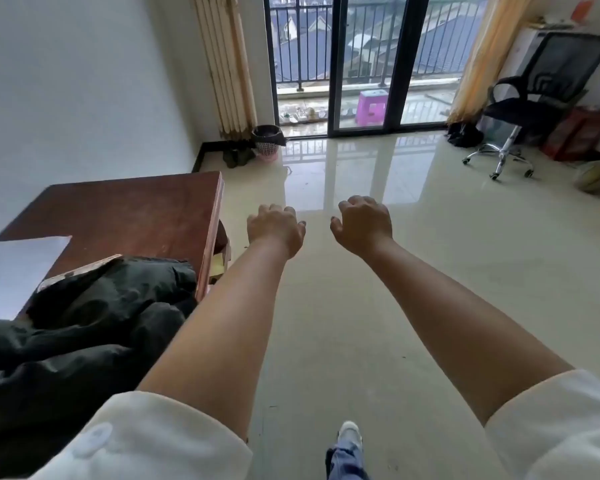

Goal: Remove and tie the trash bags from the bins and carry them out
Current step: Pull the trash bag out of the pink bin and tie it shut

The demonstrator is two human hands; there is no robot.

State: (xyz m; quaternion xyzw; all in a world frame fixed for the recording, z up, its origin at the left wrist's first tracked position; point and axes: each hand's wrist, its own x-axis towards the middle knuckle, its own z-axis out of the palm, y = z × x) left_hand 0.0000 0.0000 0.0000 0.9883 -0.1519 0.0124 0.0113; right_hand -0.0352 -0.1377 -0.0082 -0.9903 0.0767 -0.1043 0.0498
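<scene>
Biggest risk here is that glossy tile floor (343,306): rush over and you could slip, or yank the liner and tip the bin. Both the left hand (274,228) and right hand (362,225) hang loosely curled, holding nothing (reaching forward). The pink bin (267,145), black bag inside, sits well apart in the floor's far left corner.
</scene>
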